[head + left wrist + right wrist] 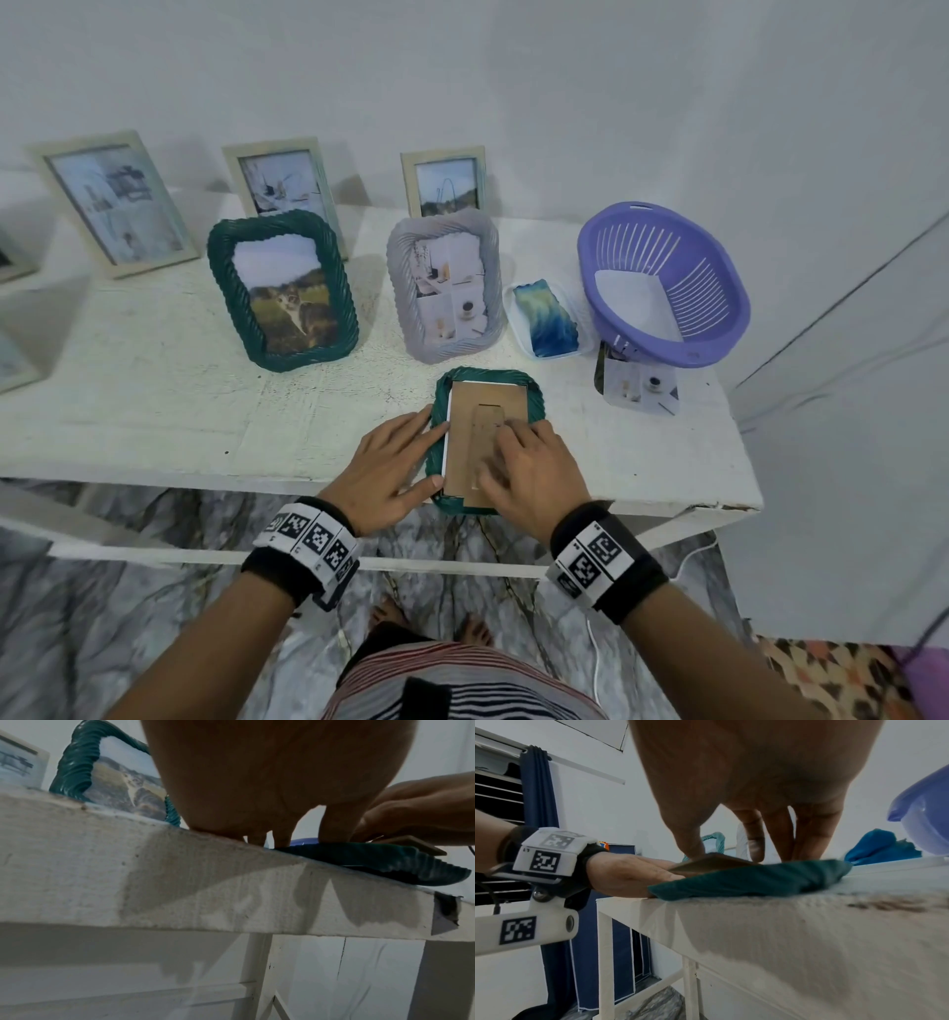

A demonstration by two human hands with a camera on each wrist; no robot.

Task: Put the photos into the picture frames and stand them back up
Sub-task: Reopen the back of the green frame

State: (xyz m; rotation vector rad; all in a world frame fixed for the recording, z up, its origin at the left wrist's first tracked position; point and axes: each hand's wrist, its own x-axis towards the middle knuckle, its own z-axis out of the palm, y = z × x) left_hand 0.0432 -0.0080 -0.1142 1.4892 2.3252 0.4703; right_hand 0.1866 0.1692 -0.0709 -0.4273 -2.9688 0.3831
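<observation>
A green woven frame (534, 406) lies face down at the table's front edge, its near end hanging a little past the edge. A brown cardboard backing (488, 411) sits in it, with a white photo edge showing along its left side. My left hand (418, 447) lies flat against the frame's left rim, fingers straight, thumb at the near corner. My right hand (500, 452) presses its fingertips (755, 850) down on the backing (713, 860), whose near corner (416, 845) stands slightly raised above the frame (385, 858).
Behind stand a green frame with a cat photo (282, 293) and a grey woven frame (444, 285), with three pale frames along the wall. At the right are a purple basket (662, 282), a loose photo (642, 390) under it, and a white dish (516, 318).
</observation>
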